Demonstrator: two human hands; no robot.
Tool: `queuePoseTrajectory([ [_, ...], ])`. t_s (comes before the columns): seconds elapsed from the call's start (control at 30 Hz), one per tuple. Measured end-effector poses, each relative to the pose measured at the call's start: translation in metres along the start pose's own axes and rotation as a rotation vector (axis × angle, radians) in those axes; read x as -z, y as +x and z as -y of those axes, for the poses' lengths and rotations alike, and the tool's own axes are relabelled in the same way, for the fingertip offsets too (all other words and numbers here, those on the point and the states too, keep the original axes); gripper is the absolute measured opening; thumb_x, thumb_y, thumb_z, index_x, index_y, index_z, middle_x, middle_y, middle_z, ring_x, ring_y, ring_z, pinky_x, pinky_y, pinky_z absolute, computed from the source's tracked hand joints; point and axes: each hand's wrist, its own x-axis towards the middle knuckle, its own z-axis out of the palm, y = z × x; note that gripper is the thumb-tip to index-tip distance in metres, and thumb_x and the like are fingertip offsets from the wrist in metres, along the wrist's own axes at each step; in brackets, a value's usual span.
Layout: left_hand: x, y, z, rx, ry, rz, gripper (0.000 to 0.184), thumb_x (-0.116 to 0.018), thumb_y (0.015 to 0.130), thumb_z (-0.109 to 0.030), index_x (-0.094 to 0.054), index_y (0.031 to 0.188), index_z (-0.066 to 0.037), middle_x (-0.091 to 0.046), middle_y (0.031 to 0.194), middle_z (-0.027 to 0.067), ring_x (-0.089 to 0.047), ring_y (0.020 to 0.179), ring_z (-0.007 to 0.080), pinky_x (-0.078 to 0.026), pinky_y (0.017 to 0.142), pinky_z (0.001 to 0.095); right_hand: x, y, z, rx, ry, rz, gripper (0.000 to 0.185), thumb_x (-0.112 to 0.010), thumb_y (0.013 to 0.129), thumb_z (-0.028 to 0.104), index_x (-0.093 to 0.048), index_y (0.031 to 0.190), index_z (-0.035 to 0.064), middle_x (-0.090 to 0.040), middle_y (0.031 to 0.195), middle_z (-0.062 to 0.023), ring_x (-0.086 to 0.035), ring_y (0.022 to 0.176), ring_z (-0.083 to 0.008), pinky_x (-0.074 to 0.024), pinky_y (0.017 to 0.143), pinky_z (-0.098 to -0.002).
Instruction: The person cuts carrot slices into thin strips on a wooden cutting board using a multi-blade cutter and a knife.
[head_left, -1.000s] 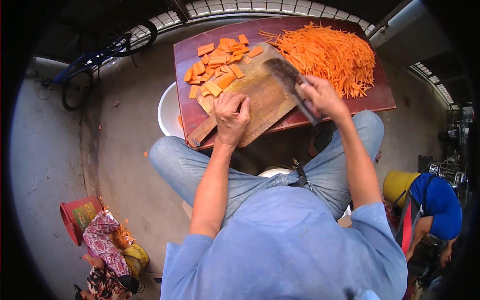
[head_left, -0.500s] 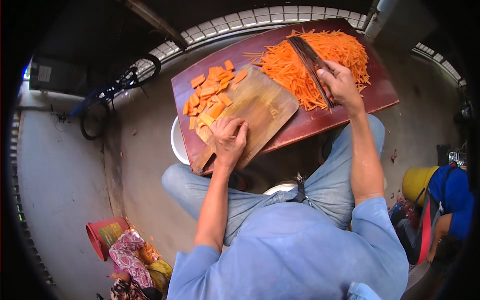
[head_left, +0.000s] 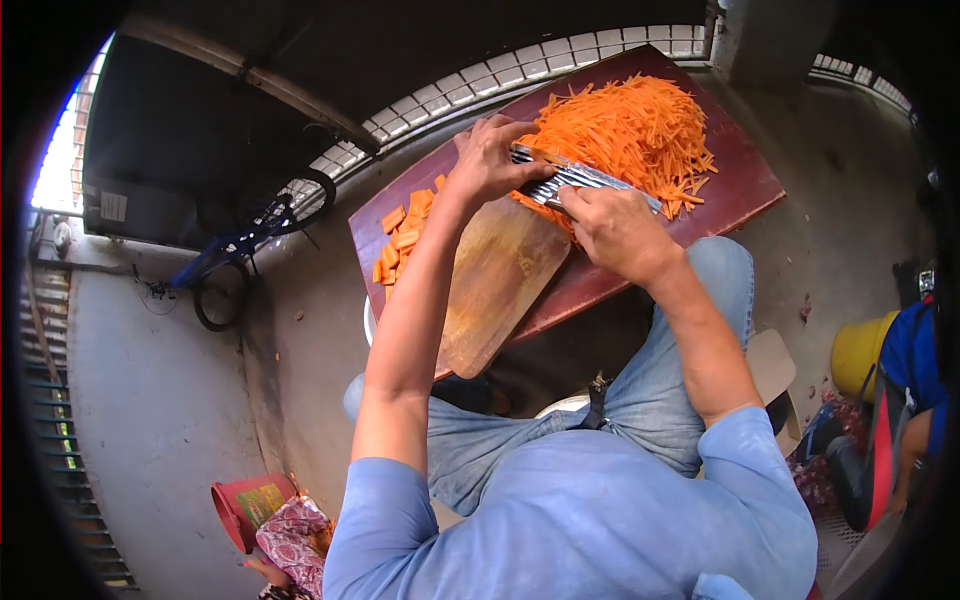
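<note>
You're in what looks like a covered food-prep yard, though dark edges hide much: concrete floor (head_left: 320, 350), wire grille (head_left: 540, 62), bicycle (head_left: 215, 259), red bucket (head_left: 245, 508), yellow bucket (head_left: 860, 352), table (head_left: 610, 280) bearing a big heap of shredded carrot (head_left: 635, 135).

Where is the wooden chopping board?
Mid-picture in the head view, the chopping board lies on the red table, between carrot chunks at left and shredded carrots at upper right.
</note>
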Motion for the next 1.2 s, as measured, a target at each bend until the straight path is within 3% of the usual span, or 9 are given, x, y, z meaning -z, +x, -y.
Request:
queuePoseTrajectory([
  [0.23,-0.032,0.047,0.018,-0.017,0.14,0.109,0.07,-0.088,0.084,-0.062,-0.08,0.134,-0.014,-0.074,0.132,0.0125,-0.062,0.135,0.0315,-0.034,0.115,0.0593,-0.002,-0.003,-0.002,-0.022,0.052,0.021,0.012,-0.068,0.094,0.007,-0.067,0.104,0.001,-0.077,0.089,-0.0166,-0.078,0.083,-0.0377,-0.0625,0.075,-0.0494],
  [0.37,-0.024,0.057,0.014,0.086,0.045,0.127,0.056,-0.083,0.095,-0.058,-0.083,0.126,-0.011,-0.078,0.124,0.0138,-0.074,0.115,0.0327,-0.043,0.111,0.0543,0.001,-0.002,-0.001,0.008,0.088,0.001,0.011,-0.067,0.094,0.007,-0.067,0.103,0.0004,-0.077,0.089,-0.0178,-0.079,0.085,-0.0376,-0.0626,0.077,-0.0493],
  [0.4,-0.027,0.058,0.022,0.119,-0.126,0.051,0.058,-0.088,0.092,-0.055,-0.083,0.126,-0.008,-0.079,0.122,0.0153,-0.076,0.114,0.0317,-0.055,0.104,0.0499,0.0,-0.003,-0.002,0.004,0.088,0.01,0.011,-0.067,0.094,0.007,-0.067,0.103,0.0003,-0.078,0.09,-0.0181,-0.079,0.086,-0.0374,-0.0626,0.077,-0.0491],
  [0.5,-0.011,0.042,0.019,0.113,-0.323,0.114,0.075,-0.089,0.082,-0.068,-0.083,0.13,-0.011,-0.077,0.131,0.0174,-0.068,0.133,0.0331,-0.035,0.122,0.056,0.0,-0.005,-0.006,-0.041,0.033,0.047,0.011,-0.067,0.094,0.006,-0.068,0.103,-0.0003,-0.078,0.091,-0.0181,-0.079,0.087,-0.0368,-0.0628,0.078,-0.0484],
  [0.57,-0.016,0.026,-0.001,0.033,-0.203,0.129,0.087,-0.091,0.074,-0.074,-0.08,0.136,-0.012,-0.072,0.142,0.0178,-0.061,0.142,0.0337,-0.035,0.122,0.0555,-0.001,-0.005,-0.005,-0.05,0.022,0.044,0.012,-0.067,0.093,0.006,-0.068,0.103,-0.0004,-0.078,0.091,-0.0178,-0.079,0.087,-0.0364,-0.0628,0.078,-0.0483],
  [0.77,-0.045,0.026,-0.004,-0.113,0.224,-0.041,0.065,-0.087,0.087,-0.056,-0.078,0.136,-0.014,-0.071,0.134,0.0142,-0.059,0.135,0.0325,-0.035,0.111,0.0566,-0.004,-0.005,0.002,-0.01,0.05,0.042,0.013,-0.069,0.093,0.006,-0.068,0.104,0.0007,-0.078,0.09,-0.0175,-0.079,0.087,-0.0363,-0.0625,0.075,-0.0498],
  [0.93,-0.014,-0.004,0.027,-0.004,0.129,-0.306,0.023,-0.075,0.097,-0.016,-0.082,0.119,-0.015,-0.08,0.111,0.0042,-0.073,0.11,0.0248,-0.041,0.105,0.0458,0.005,-0.005,-0.005,-0.114,0.133,0.072,0.027,-0.072,0.092,0.009,-0.067,0.118,0.0067,-0.076,0.095,-0.0196,-0.076,0.091,-0.0405,-0.0605,0.075,-0.0533],
  [1.1,0.029,-0.109,0.091,0.184,0.307,-0.29,0.037,-0.066,0.089,-0.001,-0.084,0.119,-0.015,-0.08,0.117,0.0065,-0.073,0.115,0.027,-0.039,0.107,0.045,0.008,-0.004,-0.006,-0.138,0.201,0.035,0.027,-0.072,0.094,0.009,-0.068,0.12,0.0056,-0.076,0.093,-0.0216,-0.075,0.084,-0.0438,-0.0609,0.073,-0.0545],
  [1.2,0.056,-0.173,0.11,0.417,0.171,-0.087,0.037,-0.081,0.089,-0.012,-0.082,0.126,-0.009,-0.08,0.124,0.0106,-0.075,0.114,0.0287,-0.05,0.105,0.0445,0.008,-0.003,-0.003,-0.103,0.243,-0.026,0.018,-0.072,0.093,0.012,-0.068,0.109,0.005,-0.074,0.085,-0.0223,-0.075,0.081,-0.0453,-0.0604,0.072,-0.0566],
])
